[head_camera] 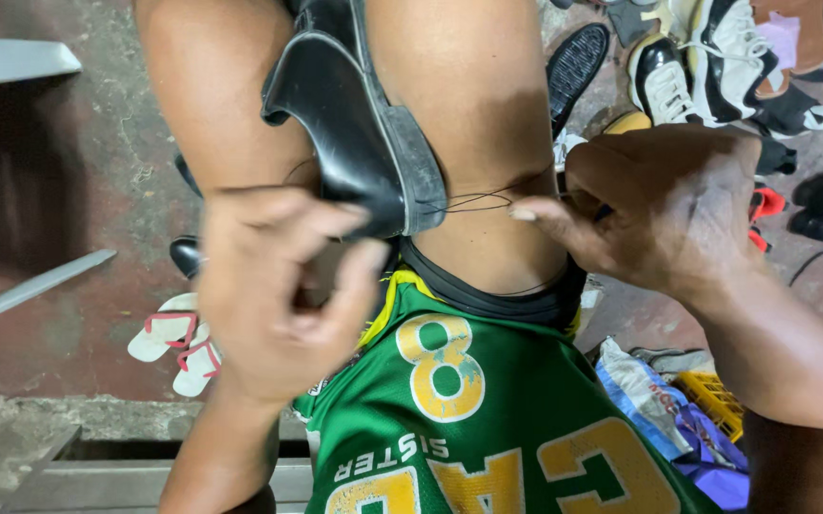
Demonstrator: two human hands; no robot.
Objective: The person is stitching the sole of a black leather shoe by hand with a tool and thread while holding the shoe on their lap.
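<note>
A black leather shoe (354,124) lies wedged between my bare knees, its grey sole edge turned toward me. My left hand (273,286) is just below the shoe's toe, fingers curled and pinched together near the sole. My right hand (668,209) is to the right of the shoe, over my right thigh, fingers pinched on a thin dark thread (487,200) that runs from the sole edge to that hand. I wear green shorts (468,419) with yellow printing.
Several shoes (706,67) and sandals lie on the concrete floor at the upper right. A pair of white flip-flops with red straps (178,343) sits at the lower left. Plastic bags and a yellow crate (711,400) are at the lower right. A grey bench edge (11,62) shows at the upper left.
</note>
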